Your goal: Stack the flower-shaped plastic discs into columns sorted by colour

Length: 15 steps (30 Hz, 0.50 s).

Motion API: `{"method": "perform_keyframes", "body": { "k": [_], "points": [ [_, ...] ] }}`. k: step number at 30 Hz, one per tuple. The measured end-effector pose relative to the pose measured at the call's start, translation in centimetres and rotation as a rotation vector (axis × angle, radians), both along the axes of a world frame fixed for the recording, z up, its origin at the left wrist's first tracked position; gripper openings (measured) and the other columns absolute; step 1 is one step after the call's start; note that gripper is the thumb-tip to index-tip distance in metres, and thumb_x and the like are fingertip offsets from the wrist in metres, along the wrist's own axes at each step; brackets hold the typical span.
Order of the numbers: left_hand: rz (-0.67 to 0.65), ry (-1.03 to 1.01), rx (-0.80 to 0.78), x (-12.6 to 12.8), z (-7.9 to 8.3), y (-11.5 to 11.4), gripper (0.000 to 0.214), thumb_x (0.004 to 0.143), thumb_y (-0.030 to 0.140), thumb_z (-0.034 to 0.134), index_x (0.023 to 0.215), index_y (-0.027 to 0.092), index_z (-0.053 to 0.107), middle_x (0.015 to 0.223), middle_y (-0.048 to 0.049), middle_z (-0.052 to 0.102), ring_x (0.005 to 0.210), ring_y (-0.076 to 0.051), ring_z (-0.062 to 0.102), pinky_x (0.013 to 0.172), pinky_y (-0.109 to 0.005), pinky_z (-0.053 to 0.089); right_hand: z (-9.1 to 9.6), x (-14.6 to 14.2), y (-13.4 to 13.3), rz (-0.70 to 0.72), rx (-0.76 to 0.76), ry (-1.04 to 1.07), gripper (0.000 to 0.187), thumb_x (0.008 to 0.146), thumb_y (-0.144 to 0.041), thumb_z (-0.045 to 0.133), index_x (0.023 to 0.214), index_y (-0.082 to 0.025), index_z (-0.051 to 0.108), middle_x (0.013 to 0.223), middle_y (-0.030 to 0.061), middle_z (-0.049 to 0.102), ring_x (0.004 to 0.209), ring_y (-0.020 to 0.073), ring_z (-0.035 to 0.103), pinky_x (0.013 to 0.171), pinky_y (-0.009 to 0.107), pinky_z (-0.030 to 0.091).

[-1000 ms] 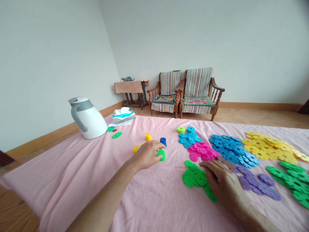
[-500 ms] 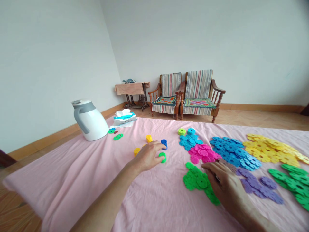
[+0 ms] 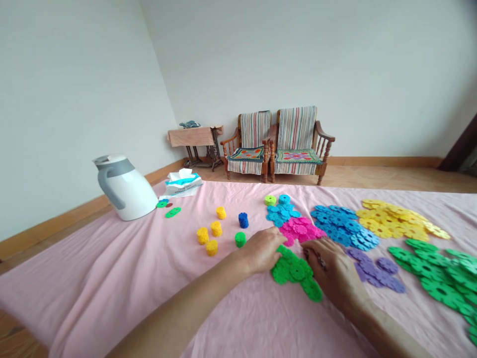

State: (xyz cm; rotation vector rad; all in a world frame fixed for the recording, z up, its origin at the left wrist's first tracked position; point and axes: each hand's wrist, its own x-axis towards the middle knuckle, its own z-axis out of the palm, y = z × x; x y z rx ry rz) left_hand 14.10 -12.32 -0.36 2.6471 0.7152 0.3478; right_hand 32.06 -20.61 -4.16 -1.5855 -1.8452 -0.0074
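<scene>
My left hand [image 3: 263, 252] rests at the left edge of a small pile of green snowflake discs [image 3: 294, 272], fingers curled and touching the discs. My right hand [image 3: 333, 271] lies on the same pile's right side, fingers bent over the discs. I cannot see whether either hand has a disc in its grip. A short green stack [image 3: 240, 239] stands free on the pink cloth [image 3: 130, 278] just left of my left hand, near a blue stack [image 3: 243, 220] and several yellow stacks [image 3: 211, 237].
Piles of discs lie sorted by colour: cyan [image 3: 282, 214], magenta [image 3: 300, 229], blue [image 3: 341, 226], yellow [image 3: 395, 221], purple [image 3: 376, 268], green [image 3: 439, 276]. A white kettle [image 3: 122, 186] and tissue pack [image 3: 183, 181] sit at the far left. Two wooden chairs [image 3: 276, 144] stand behind the table.
My left hand let go of the green stack, which now stands alone, and moved right to the green disc pile. My right hand shifted slightly left on that pile.
</scene>
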Motion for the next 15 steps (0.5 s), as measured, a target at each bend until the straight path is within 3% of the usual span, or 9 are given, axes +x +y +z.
{"method": "perform_keyframes", "body": {
  "k": [4, 15],
  "points": [
    [-0.001, 0.014, 0.063, 0.2, -0.6, 0.6, 0.013, 0.071, 0.01, 0.057, 0.082, 0.017, 0.062, 0.085, -0.0037, 0.058, 0.084, -0.019, 0.055, 0.073, -0.027, 0.043, 0.1, 0.0, 0.1, -0.014, 0.004, 0.001, 0.022, 0.087, -0.022, 0.041, 0.084, -0.022, 0.062, 0.081, 0.003, 0.064, 0.08, 0.0191, 0.055, 0.073, 0.033, 0.039],
    [0.06, 0.039, -0.052, 0.4, -0.4, 1.5, 0.012, 0.063, 0.011, 0.06, 0.073, 0.016, 0.055, 0.076, 0.0008, 0.055, 0.065, -0.012, 0.05, 0.059, -0.021, 0.038, -0.2, -0.2, 0.1, 0.012, 0.016, 0.006, 0.02, 0.086, -0.02, 0.041, 0.087, -0.023, 0.062, 0.082, 0.002, 0.065, 0.08, 0.0186, 0.056, 0.073, 0.032, 0.039]
  ]
}}
